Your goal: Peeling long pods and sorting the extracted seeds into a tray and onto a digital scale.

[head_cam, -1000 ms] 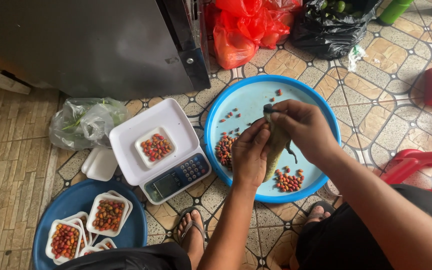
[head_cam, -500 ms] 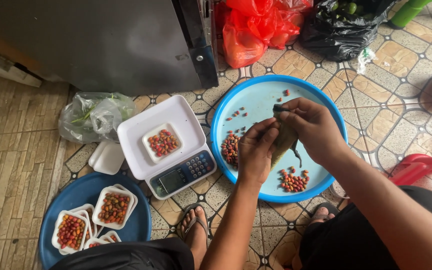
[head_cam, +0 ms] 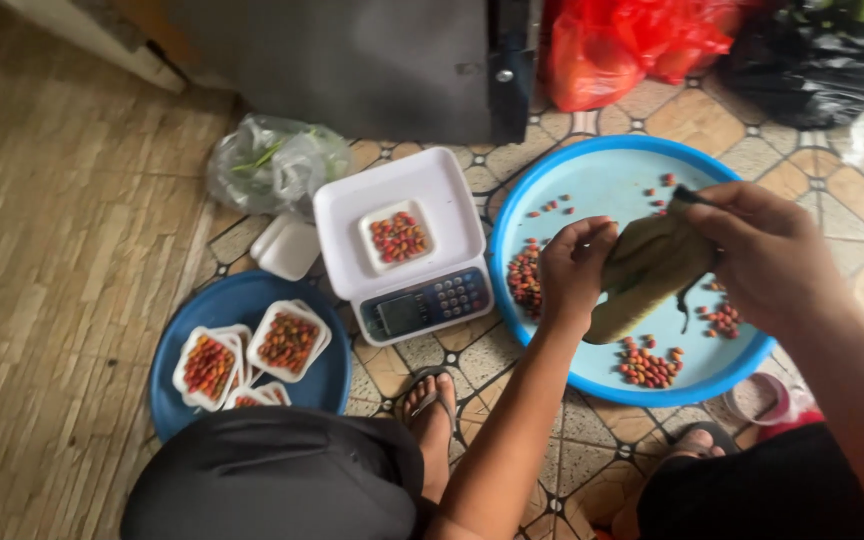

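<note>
Both of my hands hold a long brownish-green pod [head_cam: 649,272] over a light blue round tray [head_cam: 607,180]. My left hand [head_cam: 572,270] grips its lower end, my right hand [head_cam: 762,255] its upper end. Small red and orange seeds lie in clusters on the tray [head_cam: 649,365]. To the left stands a white digital scale [head_cam: 407,245] carrying a small white foam tray of red seeds [head_cam: 397,236].
A dark blue round tray [head_cam: 247,310] at lower left holds several foam trays of seeds. Empty foam trays [head_cam: 287,248] and a clear plastic bag [head_cam: 272,165] lie behind it. Red bags [head_cam: 632,40] and a black bag [head_cam: 812,50] sit at the back. My sandalled foot [head_cam: 432,405] rests below the scale.
The camera has shifted, so everything sits further right and lower in view. My hands have turned the pod from near upright to a slant across the tray.
</note>
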